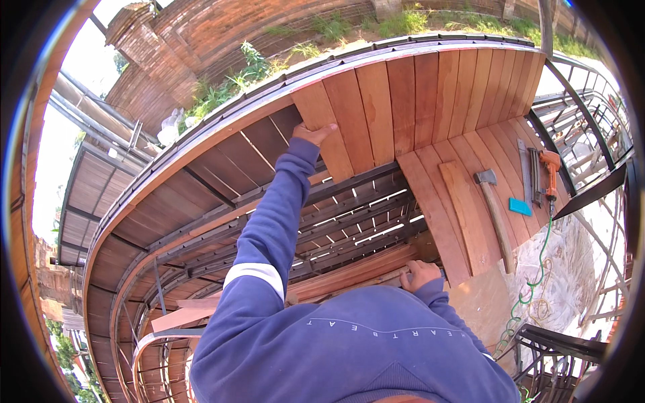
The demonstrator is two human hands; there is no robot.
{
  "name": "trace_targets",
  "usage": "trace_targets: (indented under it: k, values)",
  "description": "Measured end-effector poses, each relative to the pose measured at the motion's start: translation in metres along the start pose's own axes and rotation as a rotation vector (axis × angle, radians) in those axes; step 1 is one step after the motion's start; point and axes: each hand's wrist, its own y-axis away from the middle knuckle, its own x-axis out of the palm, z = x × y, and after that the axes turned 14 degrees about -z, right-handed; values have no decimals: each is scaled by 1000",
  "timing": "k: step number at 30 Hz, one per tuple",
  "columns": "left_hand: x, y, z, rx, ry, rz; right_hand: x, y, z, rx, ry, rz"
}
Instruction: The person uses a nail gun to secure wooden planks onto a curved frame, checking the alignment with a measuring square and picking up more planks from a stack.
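Brick walling (201, 40) stands far. Left hand (314, 133), nearer the end plank (333, 149), clasps its left edge; plank axis runs near-to-far. Right hand (422, 275): apart, near right, grip indeterminable.

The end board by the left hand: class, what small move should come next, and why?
Perhaps bring the right hand up to steady the end board: only the left hand is at its edge, while the right rests lower, apart from it.
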Motion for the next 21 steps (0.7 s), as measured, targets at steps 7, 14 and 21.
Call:
trace_targets:
  k: [7,14,21]
  values:
    - [-5,3,-8,31,-154,20,6,5,-6,-2,3,24]
    - [-29,46,-118,345,-965,-215,4,2,-4,-7,1,-34]
    - [-24,3,-173,962,-872,-19,5,3,-3,-12,2,-10]
